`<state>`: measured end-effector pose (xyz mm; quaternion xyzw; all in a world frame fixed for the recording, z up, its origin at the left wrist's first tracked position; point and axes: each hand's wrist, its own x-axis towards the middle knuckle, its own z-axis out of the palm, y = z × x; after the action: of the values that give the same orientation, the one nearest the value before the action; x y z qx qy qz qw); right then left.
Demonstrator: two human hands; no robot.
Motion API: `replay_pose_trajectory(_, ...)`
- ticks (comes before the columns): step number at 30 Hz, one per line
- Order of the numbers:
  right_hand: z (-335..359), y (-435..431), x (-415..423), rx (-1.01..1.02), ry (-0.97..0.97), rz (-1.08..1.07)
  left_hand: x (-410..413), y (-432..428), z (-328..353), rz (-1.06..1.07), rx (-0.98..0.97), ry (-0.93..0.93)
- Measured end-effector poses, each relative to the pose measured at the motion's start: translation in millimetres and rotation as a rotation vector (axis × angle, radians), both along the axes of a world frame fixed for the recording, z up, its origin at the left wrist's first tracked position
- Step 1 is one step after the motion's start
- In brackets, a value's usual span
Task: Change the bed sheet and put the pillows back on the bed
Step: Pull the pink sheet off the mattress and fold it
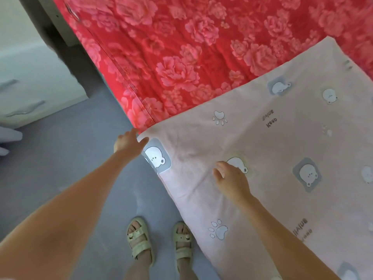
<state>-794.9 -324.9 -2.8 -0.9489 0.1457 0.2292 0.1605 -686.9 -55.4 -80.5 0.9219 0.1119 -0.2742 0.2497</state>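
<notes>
A soft, pale pink sheet (272, 150) printed with white bears and paw marks lies faintly creased across the lower right of the frame. It covers part of a rumpled red floral cover (181, 57) that fills the top. The left hand (129, 143) pinches the sheet's rounded corner, thumb on top. The right hand (232, 178) rests flat on the sheet, fingers spread. Pale green sandals (139, 239) stand on the smooth grey floor (70, 158).
</notes>
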Motion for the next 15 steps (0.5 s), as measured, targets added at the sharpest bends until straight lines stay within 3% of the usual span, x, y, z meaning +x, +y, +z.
replay_pose_trajectory(4, -29.0, -11.5, 7.7, -0.03, 0.03, -0.168, 5.7, -4.5, -24.6, -0.028, 0.004, -0.041)
replay_pose_trajectory(7, -53.5, -24.9, 15.2, -0.1, 0.185, -0.234, 11.8, -6.7, -31.3, -0.004, -0.103, -0.042)
replay_pose_trajectory(11, -72.2, 4.6, 48.5, -0.004, 0.233, -0.049, 11.0, 10.4, -22.7, 0.163, -0.221, -0.149)
replay_pose_trajectory(15, -69.4, 40.4, 102.0, 0.085, 0.249, 0.049, 15.5, 0.0, -14.4, 0.397, -0.258, 0.02)
